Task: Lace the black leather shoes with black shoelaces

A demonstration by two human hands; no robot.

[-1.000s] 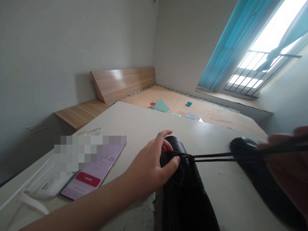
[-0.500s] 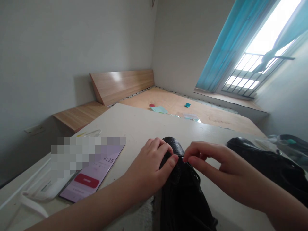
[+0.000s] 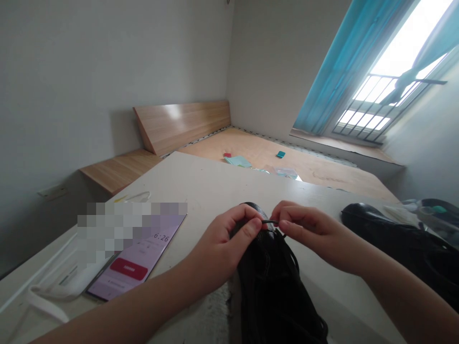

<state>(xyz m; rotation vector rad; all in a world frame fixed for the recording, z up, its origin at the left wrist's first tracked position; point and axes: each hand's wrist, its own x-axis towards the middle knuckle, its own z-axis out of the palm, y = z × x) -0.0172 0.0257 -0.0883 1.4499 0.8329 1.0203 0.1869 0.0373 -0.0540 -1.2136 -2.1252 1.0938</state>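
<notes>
The stiff black leather shoe [image 3: 272, 286] on the table [image 3: 201, 181] is clasped by the curled left hand [image 3: 222, 243]. The thin lace [image 3: 269, 221] is pinched by the right hand [image 3: 308, 234] (slippery; best held close to the shoe).

The left hand [image 3: 222, 246] is curling around at lower center. The right hand [image 3: 310, 234] is pinching just beside it, both wrists angling inward.

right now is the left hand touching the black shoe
Touching: the head view shows the left hand curled around the far end of the black shoe, with its thumb pressed against the leather.
</notes>
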